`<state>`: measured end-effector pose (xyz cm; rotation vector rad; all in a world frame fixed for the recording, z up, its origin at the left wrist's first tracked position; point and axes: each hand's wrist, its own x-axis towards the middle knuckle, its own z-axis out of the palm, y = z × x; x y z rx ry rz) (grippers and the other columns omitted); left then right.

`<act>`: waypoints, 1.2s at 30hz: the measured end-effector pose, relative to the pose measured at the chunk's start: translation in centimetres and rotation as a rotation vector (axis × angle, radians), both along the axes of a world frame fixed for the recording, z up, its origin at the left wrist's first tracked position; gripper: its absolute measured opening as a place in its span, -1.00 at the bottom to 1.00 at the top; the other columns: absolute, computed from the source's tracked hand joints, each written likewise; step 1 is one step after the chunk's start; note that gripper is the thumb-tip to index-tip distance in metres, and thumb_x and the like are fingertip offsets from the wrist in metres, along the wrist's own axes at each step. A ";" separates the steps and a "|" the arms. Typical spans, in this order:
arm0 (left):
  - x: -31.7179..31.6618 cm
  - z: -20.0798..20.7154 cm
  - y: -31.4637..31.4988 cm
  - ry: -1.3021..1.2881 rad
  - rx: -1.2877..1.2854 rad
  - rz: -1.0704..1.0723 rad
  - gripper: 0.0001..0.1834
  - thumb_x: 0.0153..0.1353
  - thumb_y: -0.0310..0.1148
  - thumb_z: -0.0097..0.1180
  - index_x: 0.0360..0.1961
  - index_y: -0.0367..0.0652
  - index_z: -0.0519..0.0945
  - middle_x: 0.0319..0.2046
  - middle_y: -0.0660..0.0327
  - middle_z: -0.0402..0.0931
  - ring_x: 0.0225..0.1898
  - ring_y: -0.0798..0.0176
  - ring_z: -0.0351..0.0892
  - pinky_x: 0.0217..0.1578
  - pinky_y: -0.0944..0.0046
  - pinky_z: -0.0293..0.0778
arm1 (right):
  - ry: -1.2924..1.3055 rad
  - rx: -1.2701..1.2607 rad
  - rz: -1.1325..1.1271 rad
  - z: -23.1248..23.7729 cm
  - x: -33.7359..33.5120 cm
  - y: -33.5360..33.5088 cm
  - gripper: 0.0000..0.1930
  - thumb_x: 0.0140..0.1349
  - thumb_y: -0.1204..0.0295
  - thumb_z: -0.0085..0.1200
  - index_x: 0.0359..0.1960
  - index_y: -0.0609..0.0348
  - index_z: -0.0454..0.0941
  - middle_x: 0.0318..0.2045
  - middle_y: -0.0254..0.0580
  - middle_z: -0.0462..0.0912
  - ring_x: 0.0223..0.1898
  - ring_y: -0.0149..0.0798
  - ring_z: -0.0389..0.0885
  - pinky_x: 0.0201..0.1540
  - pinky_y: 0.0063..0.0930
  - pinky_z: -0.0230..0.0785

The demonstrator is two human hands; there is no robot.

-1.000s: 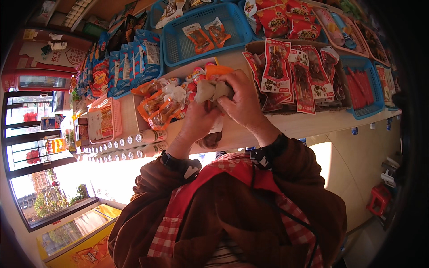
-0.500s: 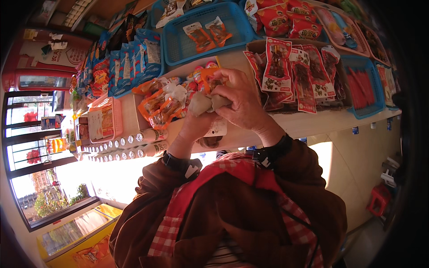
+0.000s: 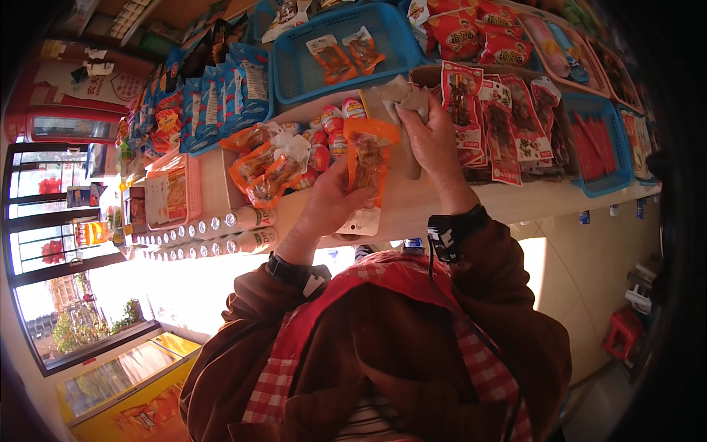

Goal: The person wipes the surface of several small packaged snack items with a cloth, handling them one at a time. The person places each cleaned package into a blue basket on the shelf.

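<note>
An orange snack packet (image 3: 368,158) with brown food showing through its clear front is gripped by my left hand (image 3: 324,210), thumb across its face. My right hand (image 3: 434,140) pinches a grey cloth (image 3: 401,94), apart from the packet and just to its right. Beside my left hand lies a pile of similar orange packets (image 3: 258,173) in a box, next to several round red-and-white capsules (image 3: 331,121). Past the cloth, a blue basket (image 3: 294,88) holds two more orange packets (image 3: 333,62).
Red-and-white snack packs (image 3: 504,144) fill a carton at the right, near a blue basket of red sticks (image 3: 593,140). Blue bags (image 3: 228,88) stand at the left. White bottles (image 3: 250,219) line the counter's near edge. A red stool (image 3: 624,331) stands on the floor.
My hands have moved apart. The cloth, earlier bunched between both hands, has gone right and away with my right hand. The orange packet in my left hand now shows fully.
</note>
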<state>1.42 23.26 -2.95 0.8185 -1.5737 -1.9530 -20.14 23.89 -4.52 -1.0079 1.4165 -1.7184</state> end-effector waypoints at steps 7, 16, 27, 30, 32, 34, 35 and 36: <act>0.1 0.0 -0.6 0.092 0.051 0.306 -0.53 0.57 -0.26 -0.06 0.41 -0.16 0.33 0.16 0.19 0.52 0.07 0.35 0.59 0.07 0.34 0.56 | -0.323 0.074 0.383 -0.7 3.9 3.4 -0.64 0.37 0.49 0.14 0.17 0.19 0.46 -0.06 -0.25 0.65 -0.06 -0.33 0.62 0.04 -0.42 0.48; -1.4 -0.5 1.3 0.000 -0.097 0.192 -0.53 0.56 -0.29 -0.04 0.37 -0.29 0.32 0.10 0.22 0.52 0.04 0.45 0.47 0.06 0.40 0.45 | 0.140 -0.156 -0.091 -1.0 4.8 1.1 -0.75 0.38 0.53 0.01 0.07 0.20 0.46 -0.20 -0.04 0.67 -0.15 -0.08 0.70 -0.08 -0.32 0.50; 0.2 -1.1 -1.0 0.293 0.096 0.314 -0.55 0.54 -0.40 -0.07 0.40 -0.20 0.32 0.20 0.15 0.50 0.13 0.28 0.59 0.18 0.24 0.54 | -0.216 -0.005 0.427 -0.3 2.9 2.6 -0.72 0.28 0.58 0.13 0.03 0.20 0.52 -0.03 -0.24 0.61 0.10 -0.27 0.58 0.14 -0.43 0.45; 0.0 -1.5 -1.2 0.113 0.077 0.402 -0.54 0.54 -0.41 -0.10 0.42 -0.15 0.30 0.20 0.16 0.49 0.15 0.30 0.54 0.06 0.28 0.57 | 0.191 -0.070 0.469 -0.8 4.4 3.4 -0.66 0.18 0.68 0.11 0.01 0.17 0.53 -0.04 -0.20 0.61 0.06 -0.21 0.60 0.12 -0.40 0.45; 0.0 -1.5 -1.1 0.082 0.077 0.300 -0.52 0.54 -0.42 -0.08 0.43 -0.17 0.28 0.21 0.16 0.48 0.16 0.31 0.53 0.10 0.29 0.54 | 0.263 -0.098 0.402 -1.0 4.6 3.3 -0.63 0.13 0.71 0.10 0.00 0.16 0.53 -0.05 -0.17 0.61 0.01 -0.19 0.61 0.10 -0.38 0.45; 0.1 -1.2 -0.9 0.063 0.107 0.224 -0.50 0.52 -0.43 -0.07 0.44 -0.20 0.27 0.21 0.17 0.48 0.17 0.32 0.52 0.14 0.30 0.50 | 0.114 -0.154 0.278 -1.2 4.2 2.8 -0.61 0.10 0.73 0.08 -0.01 0.15 0.52 -0.06 -0.15 0.61 -0.02 -0.18 0.61 0.08 -0.36 0.44; -0.1 -1.0 -0.7 0.075 0.126 0.221 -0.49 0.51 -0.45 -0.06 0.44 -0.21 0.27 0.20 0.17 0.48 0.17 0.32 0.51 0.16 0.30 0.48 | 0.051 -0.153 0.255 -1.2 3.9 2.3 -0.65 0.17 0.71 0.07 0.00 0.16 0.52 -0.08 -0.15 0.62 -0.06 -0.17 0.63 0.05 -0.36 0.45; -0.2 -0.9 -0.6 0.126 0.131 0.194 -0.48 0.50 -0.46 -0.05 0.44 -0.23 0.27 0.20 0.18 0.48 0.18 0.32 0.50 0.18 0.30 0.46 | 0.078 -0.122 0.188 -1.1 3.4 2.0 -0.66 0.20 0.70 0.06 0.01 0.16 0.51 -0.09 -0.15 0.62 -0.07 -0.17 0.63 0.04 -0.36 0.46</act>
